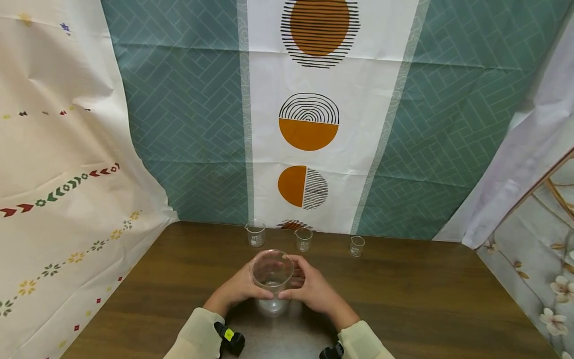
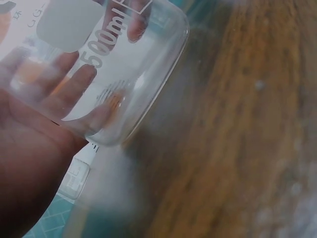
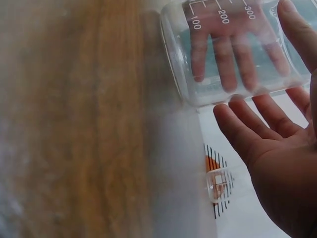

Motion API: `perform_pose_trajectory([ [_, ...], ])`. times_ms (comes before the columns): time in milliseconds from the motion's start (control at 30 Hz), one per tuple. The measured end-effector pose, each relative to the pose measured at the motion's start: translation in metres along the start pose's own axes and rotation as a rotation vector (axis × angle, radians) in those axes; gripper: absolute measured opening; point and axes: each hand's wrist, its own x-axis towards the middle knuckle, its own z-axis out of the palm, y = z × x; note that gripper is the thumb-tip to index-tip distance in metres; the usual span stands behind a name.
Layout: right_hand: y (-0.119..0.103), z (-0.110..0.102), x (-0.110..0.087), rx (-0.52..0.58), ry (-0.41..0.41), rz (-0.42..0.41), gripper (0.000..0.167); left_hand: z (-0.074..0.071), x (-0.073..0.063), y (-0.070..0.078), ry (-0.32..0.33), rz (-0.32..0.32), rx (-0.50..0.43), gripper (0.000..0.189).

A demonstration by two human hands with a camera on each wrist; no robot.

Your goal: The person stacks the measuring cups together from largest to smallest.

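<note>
A large clear glass beaker (image 1: 272,279) stands between the two hands near the front of the table; whether its base touches the wood cannot be told. The left hand (image 1: 244,286) holds it from the left, thumb across the near side and fingers behind the glass. These left fingers (image 2: 74,94) show through the wall beside a "500ml" print. From the right, the right hand (image 1: 311,288) holds the same beaker, thumb in front. Its fingertips (image 3: 223,115) lie along the glass edge in the right wrist view, beneath the 100 to 300 graduation marks.
Three smaller beakers stand in a row at the back of the brown wooden table (image 1: 403,299): a left one (image 1: 256,234), a middle one (image 1: 303,240) and a right one (image 1: 357,246). Behind them hangs a patterned curtain (image 1: 193,124). Cloths hang at both sides.
</note>
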Motion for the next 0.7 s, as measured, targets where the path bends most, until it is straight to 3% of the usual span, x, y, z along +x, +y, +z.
perform_pose_trajectory([
  [200,-0.0003,0.0025,-0.0037,0.019,0.008,-0.011,0.078,0.0037,-0.0031,0.0061,-0.006,-0.011,-0.028,0.090],
  [700,0.0019,0.0039,-0.0057,0.030,0.007,-0.027,0.076,0.0032,-0.0045,0.0043,-0.003,-0.064,-0.041,0.091],
])
